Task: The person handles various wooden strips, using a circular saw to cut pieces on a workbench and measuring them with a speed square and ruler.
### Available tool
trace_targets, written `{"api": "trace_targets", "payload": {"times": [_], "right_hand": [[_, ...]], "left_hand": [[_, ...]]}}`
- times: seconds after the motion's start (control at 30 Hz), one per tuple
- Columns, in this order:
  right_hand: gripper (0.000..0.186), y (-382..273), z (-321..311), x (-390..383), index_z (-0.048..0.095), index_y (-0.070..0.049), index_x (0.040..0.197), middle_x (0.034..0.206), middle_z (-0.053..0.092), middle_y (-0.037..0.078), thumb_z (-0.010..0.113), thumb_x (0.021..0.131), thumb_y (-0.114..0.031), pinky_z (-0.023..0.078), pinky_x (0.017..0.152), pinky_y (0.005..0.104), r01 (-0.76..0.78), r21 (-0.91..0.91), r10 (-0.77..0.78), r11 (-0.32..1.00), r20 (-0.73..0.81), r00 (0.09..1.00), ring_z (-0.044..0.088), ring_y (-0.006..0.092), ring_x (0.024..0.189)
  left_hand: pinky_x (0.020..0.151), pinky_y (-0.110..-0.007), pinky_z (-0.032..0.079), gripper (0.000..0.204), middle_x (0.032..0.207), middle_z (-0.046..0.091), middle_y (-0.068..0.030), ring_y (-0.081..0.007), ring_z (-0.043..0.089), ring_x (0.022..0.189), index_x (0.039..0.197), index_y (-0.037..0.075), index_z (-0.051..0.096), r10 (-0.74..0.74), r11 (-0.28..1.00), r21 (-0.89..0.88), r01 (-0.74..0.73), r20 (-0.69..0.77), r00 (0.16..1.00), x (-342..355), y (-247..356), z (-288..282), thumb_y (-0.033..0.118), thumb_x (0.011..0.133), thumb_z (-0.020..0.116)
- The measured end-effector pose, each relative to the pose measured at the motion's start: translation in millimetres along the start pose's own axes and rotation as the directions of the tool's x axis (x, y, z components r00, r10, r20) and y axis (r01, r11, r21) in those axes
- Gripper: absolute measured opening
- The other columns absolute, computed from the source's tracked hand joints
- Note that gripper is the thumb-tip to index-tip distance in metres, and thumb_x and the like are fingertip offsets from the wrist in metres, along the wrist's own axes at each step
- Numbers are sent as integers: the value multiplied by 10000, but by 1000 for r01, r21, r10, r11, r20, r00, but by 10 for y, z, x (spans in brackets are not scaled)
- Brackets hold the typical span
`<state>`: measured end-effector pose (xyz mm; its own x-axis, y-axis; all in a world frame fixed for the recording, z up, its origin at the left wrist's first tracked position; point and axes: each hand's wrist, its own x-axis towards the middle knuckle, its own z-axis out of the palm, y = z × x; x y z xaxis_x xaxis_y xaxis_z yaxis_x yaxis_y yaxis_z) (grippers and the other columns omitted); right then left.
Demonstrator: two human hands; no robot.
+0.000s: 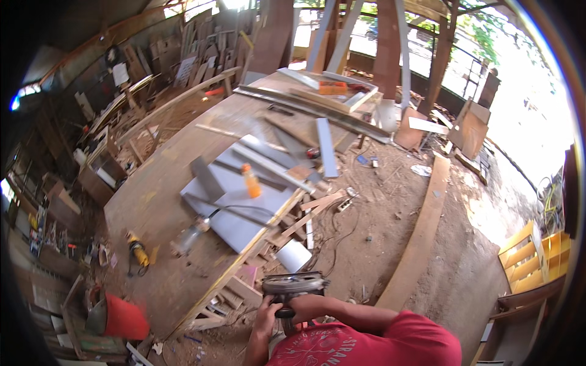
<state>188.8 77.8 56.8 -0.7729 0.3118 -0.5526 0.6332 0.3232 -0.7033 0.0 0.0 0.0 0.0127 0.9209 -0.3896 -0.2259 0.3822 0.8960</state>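
Note:
Close to my body, at the lower middle, I hold a circular saw [294, 284] with a rounded metal guard and a dark handle. My left hand [267, 314] is closed around its left side. My right hand [306, 307] is wrapped over the handle, and its fingers are partly hidden. Just ahead is the large wooden worktable [162, 177]. Grey panels [235, 216] lie on it, with an orange bottle [250, 181] standing on top. A dark cord [244, 209] curves across the panels toward the near edge.
A yellow power tool [138, 251] and a clear bottle [194, 235] lie on the table's left part. A red bucket [127, 317] stands at lower left. Wood scraps [235, 293] crowd beneath the table edge. A long board [421, 238] lies on the dirt floor, right of me.

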Motion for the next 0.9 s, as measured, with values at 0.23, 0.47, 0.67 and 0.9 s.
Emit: {"api": "trace_targets", "payload": {"times": [0.23, 0.47, 0.67, 0.9], "right_hand": [[627, 1818, -113, -2278, 699, -5, 1248, 1095, 754, 260, 763, 748, -378, 563, 938, 464, -246, 408, 446, 879, -526, 724, 729, 411, 1052], [572, 2640, -50, -3574, 712, 41, 1189, 1025, 752, 280, 756, 738, -308, 572, 901, 445, -187, 729, 738, 658, -577, 349, 747, 399, 993], [462, 3155, -447, -4106, 727, 57, 1131, 1002, 770, 253, 756, 759, -215, 575, 899, 423, -96, 897, 877, 432, -394, 274, 767, 354, 964], [475, 4257, -1989, -4461, 724, 43, 1175, 1065, 769, 256, 745, 771, -206, 555, 976, 423, -231, 870, 894, 435, -385, 229, 749, 378, 1061]], "left_hand": [[1097, -328, 475, 459, 1354, 657, -120, -193, 612, 1261, 1425, -55, 568, 27, 984, 153, -92, 384, 923, 1363, -246, 2108, 163, 1027, 636], [1025, -295, 520, 410, 1294, 678, -106, -156, 650, 1179, 1389, -35, 590, -171, 972, 227, 65, 488, 856, 2039, -253, 3292, 152, 1032, 666], [947, -300, 544, 403, 1270, 698, -115, -164, 690, 1090, 1376, -39, 603, -264, 938, 329, 106, 483, 835, 2980, -339, 4190, 177, 1040, 658], [937, -292, 541, 335, 1145, 712, -64, -131, 667, 1026, 1278, -11, 672, -213, 942, 335, 31, 524, 824, 4844, -313, 5705, 174, 1002, 715]]}}
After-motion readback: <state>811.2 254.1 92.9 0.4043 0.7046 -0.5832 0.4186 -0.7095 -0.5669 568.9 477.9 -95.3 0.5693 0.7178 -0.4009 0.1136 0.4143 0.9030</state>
